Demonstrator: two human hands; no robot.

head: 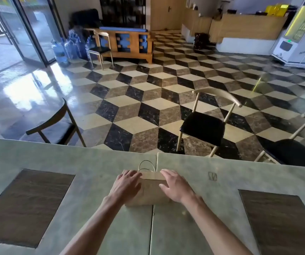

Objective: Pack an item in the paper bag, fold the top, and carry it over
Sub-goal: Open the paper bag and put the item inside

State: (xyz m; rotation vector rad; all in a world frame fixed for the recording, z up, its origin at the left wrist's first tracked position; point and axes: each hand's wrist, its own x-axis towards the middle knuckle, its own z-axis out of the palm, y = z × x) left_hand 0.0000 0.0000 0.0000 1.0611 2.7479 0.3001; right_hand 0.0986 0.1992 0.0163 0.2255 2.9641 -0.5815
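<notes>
A brown paper bag (150,192) lies flat on the pale green table (85,168), across the seam between two table tops. Its top strip is folded over toward me, and thin dark cord handles (146,165) stick out past the far edge. My left hand (126,185) rests flat on the bag's left part, fingers spread toward the fold. My right hand (175,186) presses flat on the right part, thumb on the bag's middle. Whatever is inside the bag is hidden.
Two dark wood-grain panels (24,205) (284,229) are set into the table at left and right. Beyond the far edge stand a dark chair (56,126) at left, a black-seated chair (203,127) and another (293,150) at right, on a checkered floor.
</notes>
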